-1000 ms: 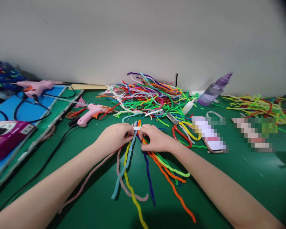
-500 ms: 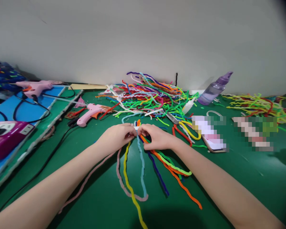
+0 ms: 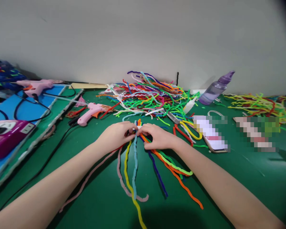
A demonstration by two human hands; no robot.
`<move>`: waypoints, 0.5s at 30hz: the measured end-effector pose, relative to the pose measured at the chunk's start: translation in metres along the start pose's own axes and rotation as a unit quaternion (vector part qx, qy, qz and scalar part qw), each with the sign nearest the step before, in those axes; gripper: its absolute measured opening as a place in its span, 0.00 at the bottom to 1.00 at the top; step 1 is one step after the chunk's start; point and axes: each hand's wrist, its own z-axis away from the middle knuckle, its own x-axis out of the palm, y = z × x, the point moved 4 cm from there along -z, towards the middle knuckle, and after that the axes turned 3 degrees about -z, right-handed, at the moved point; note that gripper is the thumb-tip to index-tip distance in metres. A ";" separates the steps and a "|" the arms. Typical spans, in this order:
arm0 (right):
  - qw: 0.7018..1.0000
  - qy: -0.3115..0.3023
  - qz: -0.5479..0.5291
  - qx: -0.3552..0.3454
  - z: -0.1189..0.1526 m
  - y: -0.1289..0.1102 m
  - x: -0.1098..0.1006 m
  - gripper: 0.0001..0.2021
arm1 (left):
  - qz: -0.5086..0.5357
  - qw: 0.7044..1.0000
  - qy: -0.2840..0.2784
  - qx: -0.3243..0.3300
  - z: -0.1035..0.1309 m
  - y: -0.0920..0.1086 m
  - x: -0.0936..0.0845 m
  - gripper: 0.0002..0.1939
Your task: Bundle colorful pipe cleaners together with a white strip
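- Pinched by left hand (image 3: 118, 133) and right hand (image 3: 158, 136): pipe-cleaner bundle (image 3: 135, 156) with white strip (image 3: 139, 128).
- Yellow pipe cleaner (image 3: 126, 163) trails toward near edge of tabletop (image 3: 102, 203).
- Pipe-cleaner heap (image 3: 147, 95) lies along far edge.

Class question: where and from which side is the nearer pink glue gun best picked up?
Probably by its handle, coming from the near left. The glue gun lies on the green table with that slim handle angled left and toward the wearer, a natural place to wrap. The nozzle points right, so this approach should stay clear of it.
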 end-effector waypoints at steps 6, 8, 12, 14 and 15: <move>0.995 0.037 -0.071 0.055 -0.001 0.007 0.001 0.11 | -0.017 1.000 -0.012 0.003 0.001 -0.001 0.001 0.11; 0.983 0.092 -0.124 0.097 -0.002 0.013 0.002 0.07 | -0.038 0.999 -0.013 0.000 0.001 -0.001 0.001 0.11; 0.976 0.157 -0.115 0.099 -0.004 0.016 0.004 0.05 | -0.068 0.998 -0.002 -0.001 0.001 -0.001 0.000 0.10; 0.979 0.166 -0.079 0.084 -0.004 0.015 0.005 0.04 | -0.079 0.997 -0.001 0.014 0.002 -0.001 0.000 0.11; 0.980 0.173 -0.062 0.078 -0.003 0.014 0.005 0.04 | -0.086 0.996 -0.003 0.025 0.002 0.000 0.000 0.12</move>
